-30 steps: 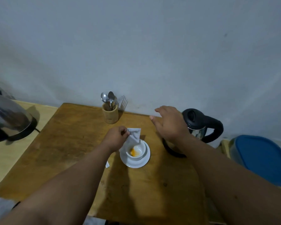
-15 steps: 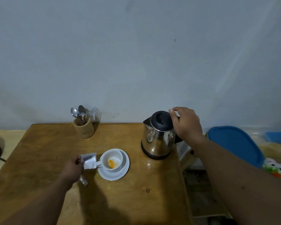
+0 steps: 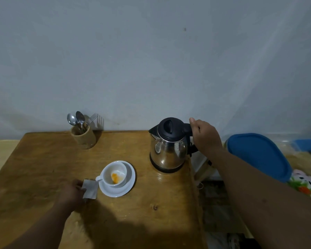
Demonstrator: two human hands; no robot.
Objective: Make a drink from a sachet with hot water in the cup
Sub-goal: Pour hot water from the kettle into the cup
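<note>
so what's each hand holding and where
The right hand grips the kettle by its black handle. The left hand pinches the sachet by its left edge, beside the cup.

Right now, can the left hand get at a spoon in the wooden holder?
Probably not yet: the left hand holds the grey sachet. The path to the wooden holder with its metal spoons looks clear.

Orange-powdered cup (image 3: 115, 174), kettle (image 3: 169, 144), sachet (image 3: 90, 189)

A wooden table (image 3: 43, 159) stands against a plain grey-blue wall (image 3: 151, 60) in dim light.
</note>
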